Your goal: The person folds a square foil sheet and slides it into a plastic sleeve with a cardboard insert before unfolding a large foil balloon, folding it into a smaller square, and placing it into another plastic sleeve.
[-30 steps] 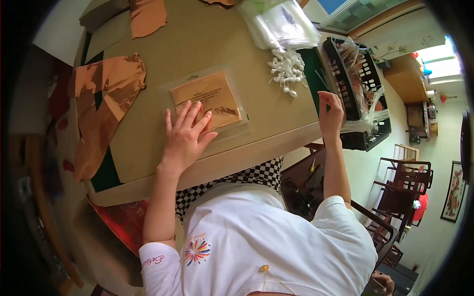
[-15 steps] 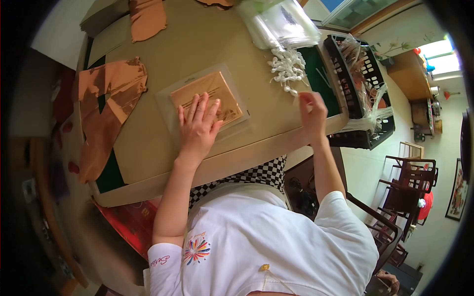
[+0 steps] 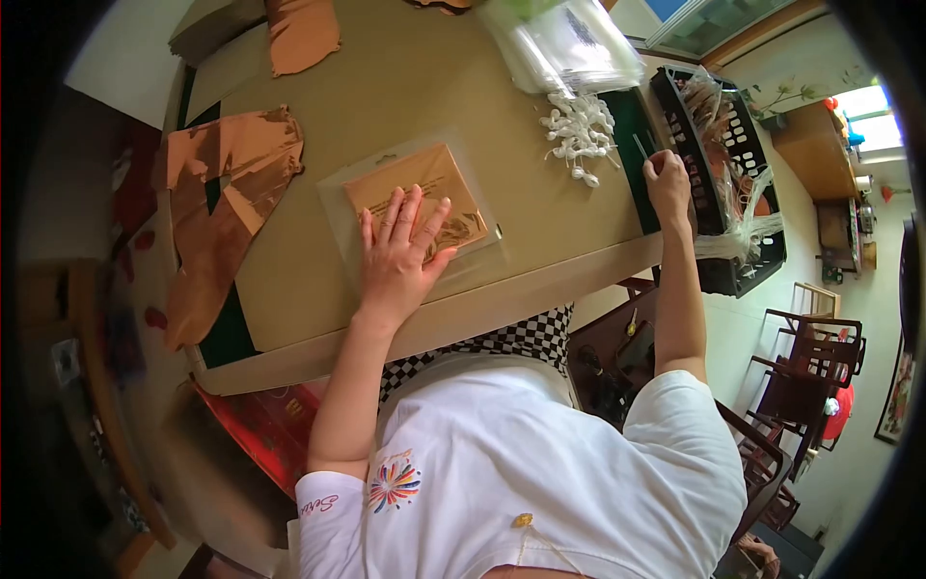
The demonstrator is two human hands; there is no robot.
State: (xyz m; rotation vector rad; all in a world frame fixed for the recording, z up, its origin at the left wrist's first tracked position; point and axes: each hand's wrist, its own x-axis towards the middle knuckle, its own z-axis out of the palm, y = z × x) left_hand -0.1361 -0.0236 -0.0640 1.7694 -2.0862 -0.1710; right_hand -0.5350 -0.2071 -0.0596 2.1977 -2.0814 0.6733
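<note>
My left hand (image 3: pixel 400 256) lies flat with fingers spread on a copper-coloured packet (image 3: pixel 453 188) printed with dark lines. The packet is inside a clear plastic bag (image 3: pixel 338 198) with a hang hole. At the table's right edge, my right hand (image 3: pixel 667 188) is closed in a pinch at the near end of a thin pale stick (image 3: pixel 640 146), over a dark green strip. Its fingertips are partly hidden. A bunch of white strings with small white toggles (image 3: pixel 579 130) lies left of that hand.
Clear plastic bags (image 3: pixel 569 48) are stacked at the back. A black crate (image 3: pixel 690 145) with wrapped items stands beyond the right edge. Copper-coloured sheets (image 3: pixel 236 154) lie at the left on the brown board (image 3: pixel 386 96). Dark wooden chairs (image 3: pixel 801 367) stand to the right.
My right hand has moved right and away from me, from beside the white strings to the thin stick. My left hand stays on the packet. The view has shifted slightly.
</note>
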